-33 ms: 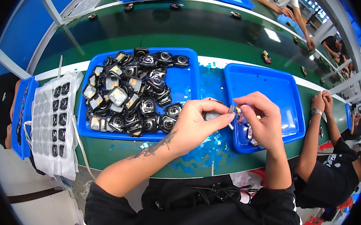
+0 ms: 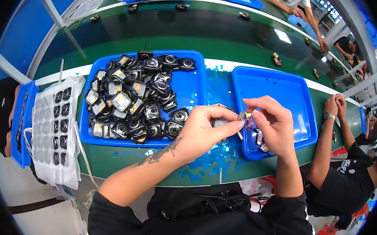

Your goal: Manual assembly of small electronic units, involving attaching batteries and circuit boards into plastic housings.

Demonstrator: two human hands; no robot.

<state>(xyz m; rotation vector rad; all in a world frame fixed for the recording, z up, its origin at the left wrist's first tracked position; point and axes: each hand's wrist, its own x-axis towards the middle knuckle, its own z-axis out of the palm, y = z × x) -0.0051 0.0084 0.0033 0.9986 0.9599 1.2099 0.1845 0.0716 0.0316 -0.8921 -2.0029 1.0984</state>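
Observation:
My left hand (image 2: pixel 205 125) is closed, its thumb and fingers pinching a watch case (image 2: pixel 219 122) that shows only as a grey face and dark edge. A small grey piece (image 2: pixel 241 116) sits at the thumb tip; I cannot tell if it belongs to the case. Close on the right, my right hand (image 2: pixel 275 125) is curled, with thumb and forefinger tips apart and no object visible between them. Its other fingers are partly hidden. Beyond it, small coloured parts (image 2: pixel 259 137) lie in the right blue tray (image 2: pixel 308 121). The left blue tray (image 2: pixel 202 81) holds a heap of watch cases (image 2: pixel 131 98).
A white plastic blister tray (image 2: pixel 43 125) with several dark watch parts lies at the left. Small parts (image 2: pixel 276 59) sit on the green belt (image 2: pixel 194 32) behind the trays. Blue film scraps (image 2: pixel 212 156) litter the bench. A co-worker's hands (image 2: pixel 336 104) are at the right.
The whole view has shifted very slightly. My hands hold the same pose.

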